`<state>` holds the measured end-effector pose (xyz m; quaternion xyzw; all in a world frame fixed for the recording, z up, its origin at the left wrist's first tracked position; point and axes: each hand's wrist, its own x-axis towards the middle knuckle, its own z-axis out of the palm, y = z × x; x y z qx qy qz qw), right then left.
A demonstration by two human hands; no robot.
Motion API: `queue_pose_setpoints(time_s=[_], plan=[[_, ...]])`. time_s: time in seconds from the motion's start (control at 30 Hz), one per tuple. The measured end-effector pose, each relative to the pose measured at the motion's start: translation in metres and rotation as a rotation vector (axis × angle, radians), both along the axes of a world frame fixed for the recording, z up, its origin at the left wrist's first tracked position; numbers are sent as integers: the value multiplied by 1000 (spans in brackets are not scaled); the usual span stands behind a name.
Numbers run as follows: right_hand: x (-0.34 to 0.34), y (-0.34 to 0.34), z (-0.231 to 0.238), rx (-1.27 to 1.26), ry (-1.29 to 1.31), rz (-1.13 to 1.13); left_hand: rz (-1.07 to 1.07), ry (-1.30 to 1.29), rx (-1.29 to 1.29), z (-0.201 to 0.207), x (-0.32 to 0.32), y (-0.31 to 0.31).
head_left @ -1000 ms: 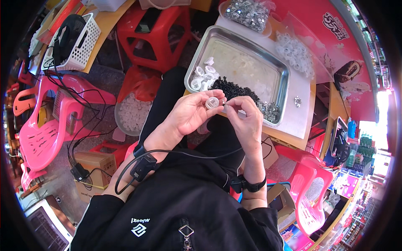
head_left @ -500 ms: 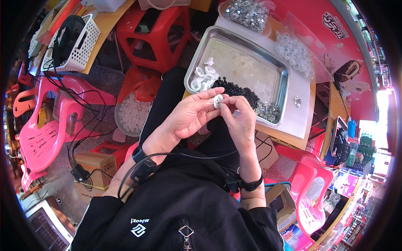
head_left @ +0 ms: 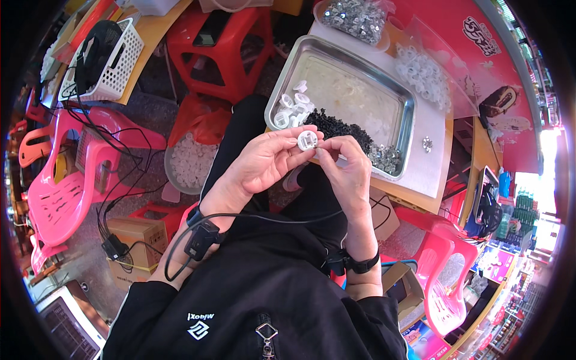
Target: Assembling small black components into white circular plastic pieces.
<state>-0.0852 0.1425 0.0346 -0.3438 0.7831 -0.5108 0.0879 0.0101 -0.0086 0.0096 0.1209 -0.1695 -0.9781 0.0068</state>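
Note:
Between thumb and fingers, my left hand pinches a small round white plastic part at its left edge, its recessed side facing up. My right hand meets it from the right, thumb and index finger closed at the part's edge on what looks like a tiny metal piece, too small to make out fully. Just beyond the hands lies a steel tray. In its near end sit similar white parts, a heap of small black pieces and a pile of small metal pieces.
A bag of metal pieces and a bag of clear plastic rings lie beyond the tray. A red stool bears a phone. A bowl of white parts stands on the floor. Black cable crosses my lap.
The round white part has turned from nearly edge-on to show its recessed face. My right hand has shifted slightly, its fingertips now at the part's right edge.

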Motion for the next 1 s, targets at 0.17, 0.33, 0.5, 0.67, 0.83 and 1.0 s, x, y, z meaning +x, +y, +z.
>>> queue_pose_setpoints(time_s=[0.17,0.33,0.5,0.67,0.83,1.0], plan=[[-1,0,2,0,47,65,-39,-86,-155,6,3,-1],[-1,2,-4,35,125,86,-57,-76,-180,4,4,-2],[-6,0,-4,70,385,139,-76,-50,-187,1,6,-4],[-13,0,1,75,574,246,-104,-76,-217,1,6,-4],[-15,1,2,142,602,308,-111,-94,-231,-3,6,-5],[-13,2,2,179,622,320,-113,-105,-232,-5,5,-3]])
